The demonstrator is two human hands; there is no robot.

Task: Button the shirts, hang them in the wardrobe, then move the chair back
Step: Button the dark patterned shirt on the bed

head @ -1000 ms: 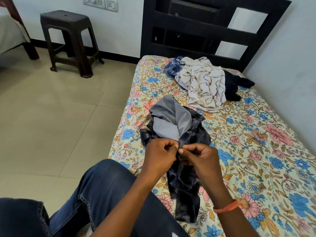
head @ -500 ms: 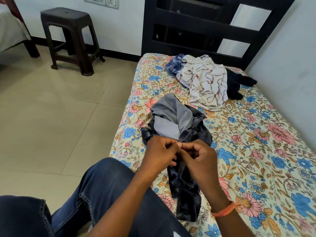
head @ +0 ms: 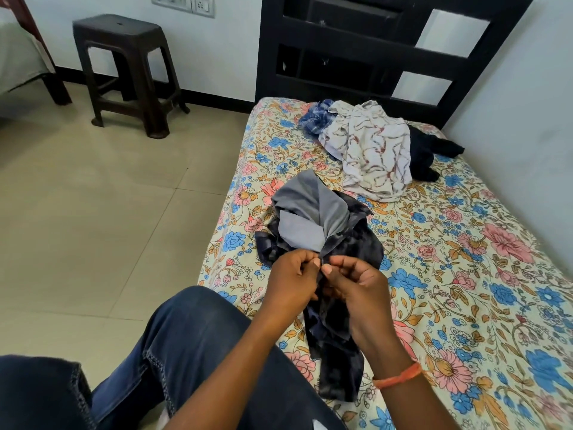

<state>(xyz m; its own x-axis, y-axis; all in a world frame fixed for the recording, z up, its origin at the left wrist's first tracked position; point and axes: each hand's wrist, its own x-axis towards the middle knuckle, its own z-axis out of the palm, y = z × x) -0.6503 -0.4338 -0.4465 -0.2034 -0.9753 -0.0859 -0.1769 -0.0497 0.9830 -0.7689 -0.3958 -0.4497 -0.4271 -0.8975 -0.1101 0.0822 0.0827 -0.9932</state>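
- Left hand [head: 291,282] and right hand [head: 356,287]: fingers curled, thumb and fingertips of each pinching the front edge of the dark patterned shirt [head: 338,346], knuckles nearly touching.
- Button itself hidden behind the fingers; cannot tell if fastened.
- Shirt lies crumpled near the left edge of the floral bedsheet [head: 465,274], grey inner side [head: 307,218] turned up beyond the hands.
- Near the headboard [head: 372,57]: white printed shirt [head: 372,156] heaped over blue checked cloth [head: 319,114] and dark garment [head: 431,153].
- Dark plastic stool [head: 124,69] on the floor by the wall.
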